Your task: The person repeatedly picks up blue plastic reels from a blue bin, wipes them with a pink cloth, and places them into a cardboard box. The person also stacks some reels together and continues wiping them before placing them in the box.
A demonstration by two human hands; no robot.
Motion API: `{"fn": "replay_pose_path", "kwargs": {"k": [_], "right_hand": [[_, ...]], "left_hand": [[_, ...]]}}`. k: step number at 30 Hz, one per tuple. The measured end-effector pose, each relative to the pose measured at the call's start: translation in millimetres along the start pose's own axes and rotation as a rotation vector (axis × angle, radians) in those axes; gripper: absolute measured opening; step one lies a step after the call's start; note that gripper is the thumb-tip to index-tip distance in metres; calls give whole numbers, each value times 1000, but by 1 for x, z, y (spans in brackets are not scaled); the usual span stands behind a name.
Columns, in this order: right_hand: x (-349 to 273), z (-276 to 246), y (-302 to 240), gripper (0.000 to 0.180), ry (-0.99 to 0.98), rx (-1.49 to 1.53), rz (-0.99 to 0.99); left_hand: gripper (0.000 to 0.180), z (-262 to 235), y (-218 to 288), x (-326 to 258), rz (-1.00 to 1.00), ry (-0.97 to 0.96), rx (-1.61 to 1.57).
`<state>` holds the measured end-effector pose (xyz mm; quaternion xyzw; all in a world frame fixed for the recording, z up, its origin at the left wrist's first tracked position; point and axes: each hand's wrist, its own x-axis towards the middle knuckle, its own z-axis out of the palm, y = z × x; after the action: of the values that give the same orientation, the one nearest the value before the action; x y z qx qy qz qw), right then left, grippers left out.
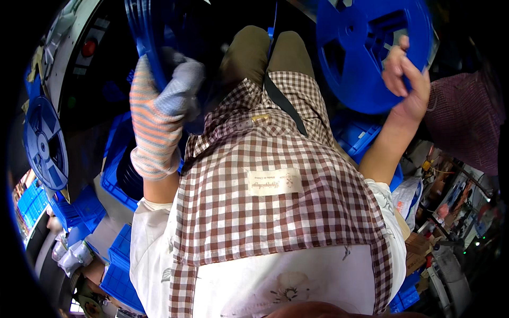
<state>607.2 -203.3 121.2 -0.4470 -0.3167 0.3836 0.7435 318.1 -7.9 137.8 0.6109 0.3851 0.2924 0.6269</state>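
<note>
My left hand (168, 100) wears a striped knit glove with a grey palm. It is closed on the rim of a blue plastic reel (142, 32), seen edge-on at the upper left. My bare right hand (405, 74) is raised at the upper right and grips the edge of a second large blue reel (360, 47), whose spoked face is turned toward me. Between my arms lies my own brown-and-white checked garment (275, 175) with a black strap across it. Both reels are held up at about the same height, apart from each other.
A third blue reel (45, 143) stands at the far left beside a machine panel with a red button (89, 47). Blue crates (114, 185) sit low on the left, and another blue crate (360, 137) is under my right arm. Someone's maroon checked garment (466, 116) fills the right edge.
</note>
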Motion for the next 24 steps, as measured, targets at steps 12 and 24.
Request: {"fn": "replay_pose_path", "kwargs": {"k": [12, 24], "right_hand": [[100, 17, 218, 62, 104, -1489, 502], [103, -5, 168, 43, 168, -1388, 131]], "left_hand": [[36, 20, -45, 21, -177, -208, 192], [29, 2, -68, 26, -73, -107, -7]]}}
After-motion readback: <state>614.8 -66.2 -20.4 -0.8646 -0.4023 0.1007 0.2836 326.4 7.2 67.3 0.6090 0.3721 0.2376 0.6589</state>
